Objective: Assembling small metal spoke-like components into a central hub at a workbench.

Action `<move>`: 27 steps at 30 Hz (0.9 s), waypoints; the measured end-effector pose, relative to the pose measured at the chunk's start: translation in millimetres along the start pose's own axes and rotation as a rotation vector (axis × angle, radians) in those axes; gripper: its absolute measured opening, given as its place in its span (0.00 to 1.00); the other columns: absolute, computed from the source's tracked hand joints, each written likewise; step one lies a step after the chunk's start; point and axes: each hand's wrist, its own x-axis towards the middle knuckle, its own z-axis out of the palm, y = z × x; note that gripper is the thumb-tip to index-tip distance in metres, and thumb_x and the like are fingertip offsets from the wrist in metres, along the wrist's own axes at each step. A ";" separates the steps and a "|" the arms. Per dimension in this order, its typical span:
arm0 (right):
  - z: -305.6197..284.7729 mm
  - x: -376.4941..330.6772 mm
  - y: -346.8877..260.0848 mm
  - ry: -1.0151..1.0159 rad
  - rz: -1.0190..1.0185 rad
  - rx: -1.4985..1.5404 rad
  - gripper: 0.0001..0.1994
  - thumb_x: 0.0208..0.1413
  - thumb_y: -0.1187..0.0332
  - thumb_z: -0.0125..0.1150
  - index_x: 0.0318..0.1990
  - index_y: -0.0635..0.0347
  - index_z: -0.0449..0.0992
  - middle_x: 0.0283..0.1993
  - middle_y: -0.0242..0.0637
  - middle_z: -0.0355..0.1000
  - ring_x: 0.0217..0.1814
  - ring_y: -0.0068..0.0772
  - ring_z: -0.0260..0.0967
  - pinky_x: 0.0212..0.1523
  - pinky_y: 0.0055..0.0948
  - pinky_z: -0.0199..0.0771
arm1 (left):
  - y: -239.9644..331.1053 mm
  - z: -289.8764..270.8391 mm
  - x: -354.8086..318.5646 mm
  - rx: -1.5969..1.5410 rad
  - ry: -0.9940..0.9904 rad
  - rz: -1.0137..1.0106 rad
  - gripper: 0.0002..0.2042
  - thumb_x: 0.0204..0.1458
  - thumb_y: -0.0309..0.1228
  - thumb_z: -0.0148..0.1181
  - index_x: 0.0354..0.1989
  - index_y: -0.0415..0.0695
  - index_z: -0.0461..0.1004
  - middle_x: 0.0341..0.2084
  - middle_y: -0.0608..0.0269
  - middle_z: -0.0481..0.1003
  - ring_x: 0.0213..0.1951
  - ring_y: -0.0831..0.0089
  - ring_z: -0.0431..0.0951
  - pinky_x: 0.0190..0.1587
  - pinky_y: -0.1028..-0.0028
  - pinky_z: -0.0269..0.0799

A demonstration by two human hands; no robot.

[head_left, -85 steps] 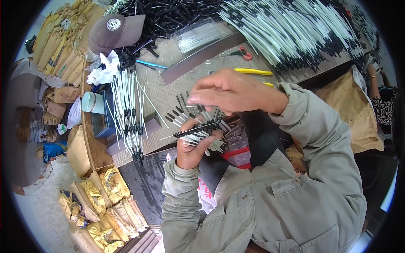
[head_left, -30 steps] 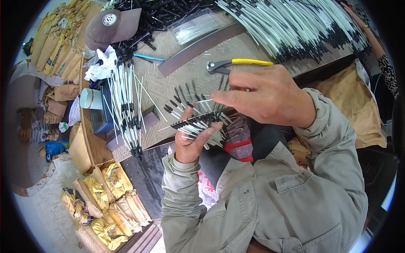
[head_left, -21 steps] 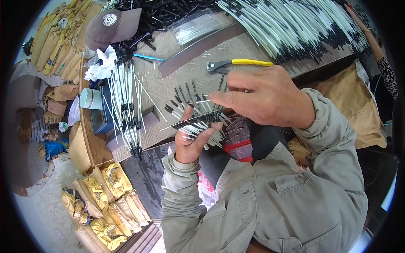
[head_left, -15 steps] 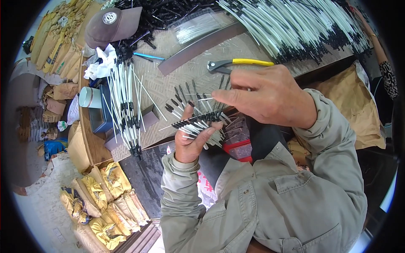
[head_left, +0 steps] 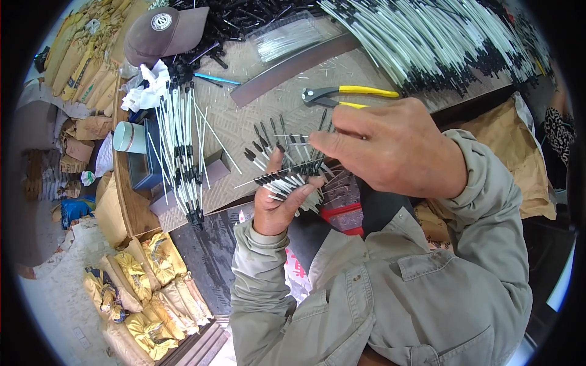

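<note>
My left hand [head_left: 276,212] is closed around a fanned bundle of thin white rods with black ends [head_left: 282,185], its thumb pressed along the near side. A thin wire crosses the row of black ends and pokes out past the bundle on the left. Just above the bundle, my right hand [head_left: 397,146] pinches a thin pale wire [head_left: 292,140] between thumb and bent forefinger. That wire lies level across the upstanding black stems. Beyond my right hand, yellow-handled nippers [head_left: 323,95] rest on the table, partly covered by the hand.
Loose white rods with black ends [head_left: 183,140] lie to the left, beside a blue bin [head_left: 145,158] and a pale cup [head_left: 129,139]. A large rod pile [head_left: 427,46], a brown strip [head_left: 293,69], a tray of wires [head_left: 287,44] and a cap [head_left: 165,33] are farther back.
Both hands keep their grips. My right hand has shifted slightly right and downward with the wire; the view itself has moved a little.
</note>
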 end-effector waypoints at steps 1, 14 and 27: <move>-1.5 3.3 -1.6 -0.001 -0.005 0.000 0.15 0.36 0.71 0.60 0.37 0.58 0.74 0.23 0.29 0.60 0.22 0.28 0.64 0.17 0.25 0.62 | 2.0 -0.9 -0.3 0.010 0.009 -0.015 0.34 0.50 0.15 0.52 0.64 0.38 0.42 0.35 0.56 0.76 0.40 0.71 0.76 0.49 0.73 0.66; -6.2 32.9 -31.6 -0.157 -0.086 -0.056 0.14 0.39 0.73 0.59 0.38 0.62 0.73 0.24 0.30 0.61 0.19 0.28 0.64 0.16 0.26 0.61 | 16.2 -20.3 -13.4 0.078 -0.027 -0.059 0.28 0.48 0.18 0.58 0.58 0.32 0.56 0.37 0.61 0.75 0.42 0.79 0.72 0.52 0.77 0.61; 11.4 38.1 -33.5 -0.040 0.014 0.402 0.10 0.47 0.75 0.55 0.38 0.65 0.75 0.21 0.29 0.64 0.17 0.18 0.61 0.15 0.17 0.58 | 8.2 -31.6 -17.2 0.480 -0.128 0.311 0.22 0.49 0.19 0.58 0.54 0.34 0.63 0.34 0.63 0.75 0.35 0.82 0.73 0.44 0.80 0.66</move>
